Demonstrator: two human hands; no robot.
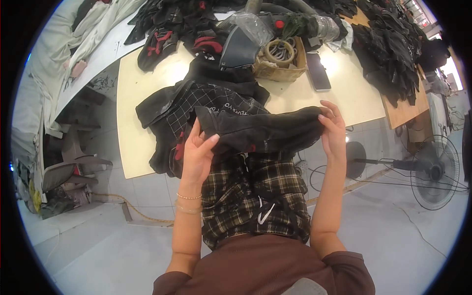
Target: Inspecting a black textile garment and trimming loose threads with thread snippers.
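- Two bare hands are up and busy, and we have one length of black cloth [275,130] stretched sideways between them, above the near edge of the cream worktop [132,108].
- We see the left hand [195,150] at the cloth's left end, thumb laid over the front and fingers behind, a narrow grip on the folded edge.
- Across to the right hand [333,129]: we find thumb and fingertips on the cloth's other end, closed narrowly there, one finger standing up clear of it.
- Just behind, we spot a black garment [201,101] with a white grid print, heaped over the worktop's left half and reaching toward the near left corner; whether it joins the held cloth, we cannot tell.
- Further back, toward the far edge, we pass a dark grey machine housing [240,48], and right beside it a cardboard box [281,73] with a pale ring [279,53] on top.
- Next to that box, we catch a phone [318,72] lying flat.
- Out past the worktop's right edge, we get a heap of black garments [388,64] on a wooden board [407,109], and lower down, a fan [435,172].
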